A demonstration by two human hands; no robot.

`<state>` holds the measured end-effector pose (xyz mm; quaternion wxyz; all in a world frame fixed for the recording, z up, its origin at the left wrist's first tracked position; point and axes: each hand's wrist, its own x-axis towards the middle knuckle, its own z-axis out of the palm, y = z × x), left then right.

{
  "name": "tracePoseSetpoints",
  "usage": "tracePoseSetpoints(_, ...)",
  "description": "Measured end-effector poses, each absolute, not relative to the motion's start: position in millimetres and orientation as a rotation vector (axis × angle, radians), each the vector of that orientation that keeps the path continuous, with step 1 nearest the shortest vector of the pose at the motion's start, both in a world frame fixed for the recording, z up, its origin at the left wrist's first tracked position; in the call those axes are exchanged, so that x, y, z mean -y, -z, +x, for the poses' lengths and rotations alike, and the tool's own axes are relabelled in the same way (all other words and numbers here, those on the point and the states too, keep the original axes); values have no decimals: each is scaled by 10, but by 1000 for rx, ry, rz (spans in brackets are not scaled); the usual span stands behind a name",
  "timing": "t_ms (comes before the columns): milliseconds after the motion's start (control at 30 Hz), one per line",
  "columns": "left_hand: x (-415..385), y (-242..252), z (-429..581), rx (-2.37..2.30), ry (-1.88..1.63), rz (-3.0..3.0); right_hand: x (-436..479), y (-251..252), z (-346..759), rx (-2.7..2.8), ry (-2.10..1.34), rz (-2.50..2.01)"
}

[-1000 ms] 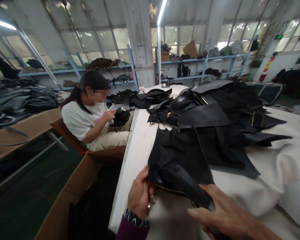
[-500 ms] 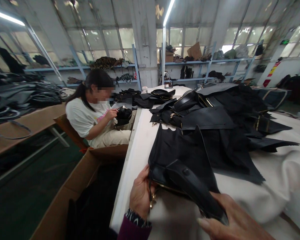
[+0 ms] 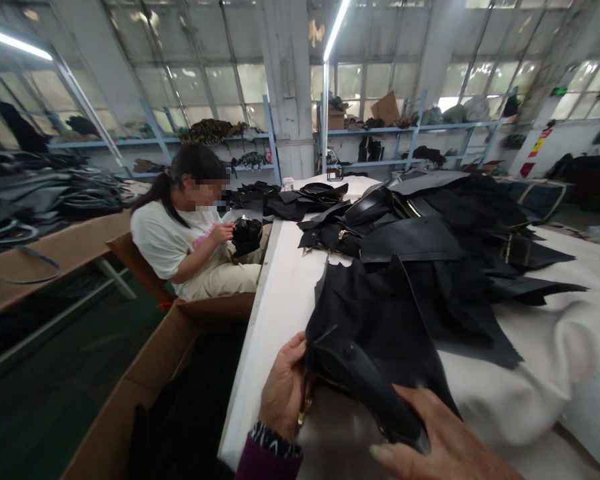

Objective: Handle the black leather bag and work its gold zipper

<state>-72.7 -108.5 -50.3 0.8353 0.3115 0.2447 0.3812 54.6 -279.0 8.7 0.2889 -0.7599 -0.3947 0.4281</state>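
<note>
A black bag piece of cloth and leather, with a gold zipper along its lower edge, is between my hands over the table's near side. My left hand pinches its left corner, where gold metal hardware hangs beside the palm. Around the right end of the thick black padded strap, which lies across the piece, my right hand is closed, thumb below and fingers above.
Black leather and cloth pieces are heaped on the white table. A seated person at the left handles a small black item. An open cardboard box stands by the table's left edge. Off-white cloth lies at right.
The strap and my right hand have shifted left and slightly down. The bag piece's left corner and my left fingers have moved slightly right, and less of the zipper shows.
</note>
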Motion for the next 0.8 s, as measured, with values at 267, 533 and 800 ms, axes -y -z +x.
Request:
tracePoseSetpoints(267,1109,464,-704,-481,-805,689,2692,-153,493,1015,-1152,-1879)
tracePoseSetpoints(533,1195,545,-691,-568,-944,860,2900,-215,592,1049,-1074,-1789)
tracePoseSetpoints(800,1667,678,-510,-1249,-1094,1849,3192,-371,624,1054,-1006,-1819)
